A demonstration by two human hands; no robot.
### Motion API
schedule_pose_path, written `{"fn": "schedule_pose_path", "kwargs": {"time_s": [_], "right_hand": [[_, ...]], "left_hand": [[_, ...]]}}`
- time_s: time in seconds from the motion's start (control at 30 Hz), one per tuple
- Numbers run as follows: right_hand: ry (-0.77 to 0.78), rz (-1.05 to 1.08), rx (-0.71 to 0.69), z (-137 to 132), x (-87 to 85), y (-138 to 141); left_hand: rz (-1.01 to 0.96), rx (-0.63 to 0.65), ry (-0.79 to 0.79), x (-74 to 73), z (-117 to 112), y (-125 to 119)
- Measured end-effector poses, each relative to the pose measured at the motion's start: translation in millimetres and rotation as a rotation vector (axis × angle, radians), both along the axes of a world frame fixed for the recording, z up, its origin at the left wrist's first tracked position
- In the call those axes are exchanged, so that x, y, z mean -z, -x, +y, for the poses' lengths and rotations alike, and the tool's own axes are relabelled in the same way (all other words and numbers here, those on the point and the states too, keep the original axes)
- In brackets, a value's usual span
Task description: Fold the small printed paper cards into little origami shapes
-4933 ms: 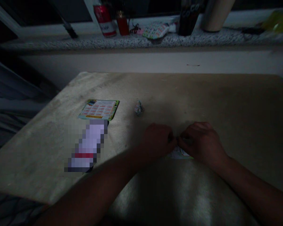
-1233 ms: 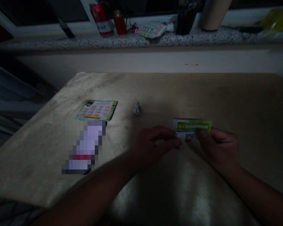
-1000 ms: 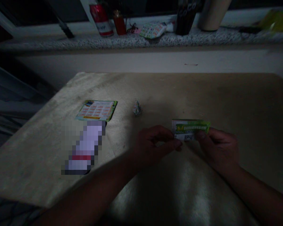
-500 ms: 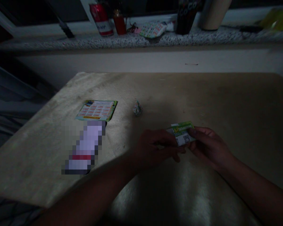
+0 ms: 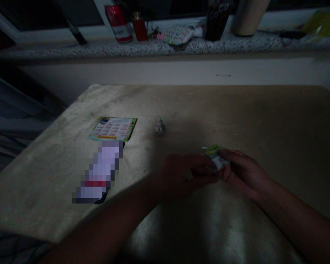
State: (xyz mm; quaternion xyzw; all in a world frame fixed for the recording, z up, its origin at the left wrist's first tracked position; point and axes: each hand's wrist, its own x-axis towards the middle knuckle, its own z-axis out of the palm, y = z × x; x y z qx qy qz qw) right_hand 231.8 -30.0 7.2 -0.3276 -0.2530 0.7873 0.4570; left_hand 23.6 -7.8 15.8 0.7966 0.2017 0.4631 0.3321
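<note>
A small green-and-white printed paper (image 5: 216, 161) is between my two hands above the table. Its left part looks bent or folded compared with a flat sheet. My left hand (image 5: 185, 176) has its fingers closed on the near-left edge, somewhat blurred and dark. On the other side, my right hand (image 5: 243, 170) pinches the right end between thumb and fingers. Further back on the table stands a small crumpled or folded piece of printed paper (image 5: 160, 127), apart from both hands.
Left on the table (image 5: 250, 110) lie a printed card (image 5: 114, 129) and, just in front of it, a phone (image 5: 103, 168) with a blurred screen. Behind, the stone windowsill (image 5: 148, 51) holds a red can (image 5: 118, 24), an orange bottle (image 5: 140, 27), a wrapper (image 5: 178, 35) and a dark cup (image 5: 216, 22).
The paper has gone from lying fairly flat to bent, with less of its face showing. My left hand has shifted slightly right, its fingers further over the paper.
</note>
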Motion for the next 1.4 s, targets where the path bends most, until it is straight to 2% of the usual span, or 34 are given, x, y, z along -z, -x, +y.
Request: {"fn": "schedule_pose_path", "kwargs": {"time_s": [0.13, 0.23, 0.37, 0.43, 0.47, 0.53, 0.6, 0.67, 0.73, 0.83, 0.97, 1.2, 1.4], "right_hand": [[0.104, 0.097, -0.15, -0.5, 2.2, -5.7], [0.152, 0.108, -0.255, -2.4, 4.6, -5.9], [0.136, 0.051, -0.324, -6.2, 5.8, -0.5], [0.018, -0.099, -0.241, -7.9, 4.0, 0.9], [-0.095, -0.236, -0.135, -8.7, 2.0, 0.6], [-0.22, -0.361, 0.043, -10.9, -4.2, -2.0], [-0.497, -0.663, 0.199, -14.1, -12.1, -5.4], [-0.733, -0.794, 0.246, -18.1, -18.9, -7.2], [-0.851, -0.869, 0.28, -21.8, -22.2, -6.2], [-0.898, -0.895, 0.337, -24.8, -21.3, -2.1], [-0.874, -0.892, 0.377, -25.3, -18.6, 0.4], [-0.822, -0.847, 0.403, -25.7, -17.5, 0.2], [-0.771, -0.828, 0.388, -24.3, -19.8, 1.9]], "left_hand": [[-0.076, -0.094, 0.001, 0.5, 9.5, 3.5], [-0.006, -0.008, 0.013, -1.2, 15.3, 4.9], [-0.048, 0.129, 0.156, -2.7, 13.8, 4.2], [-0.091, 0.127, 0.216, -3.0, 11.6, 3.2], [-0.107, 0.109, 0.242, -3.3, 10.6, 2.6], [-0.128, 0.058, 0.306, -4.6, 8.7, 1.1], [-0.128, 0.011, 0.382, -6.8, 6.5, -0.7], [-0.106, -0.011, 0.421, -9.3, 3.9, -2.3], [-0.076, -0.01, 0.411, -11.0, 1.3, -3.1], [-0.055, -0.013, 0.402, -11.3, -1.2, -3.0], [-0.085, -0.056, 0.409, -9.1, -1.8, -2.2], [-0.099, -0.075, 0.292, -11.8, -3.2, -2.6], [-0.088, -0.088, 0.279, -14.2, -4.3, -1.0]]}}
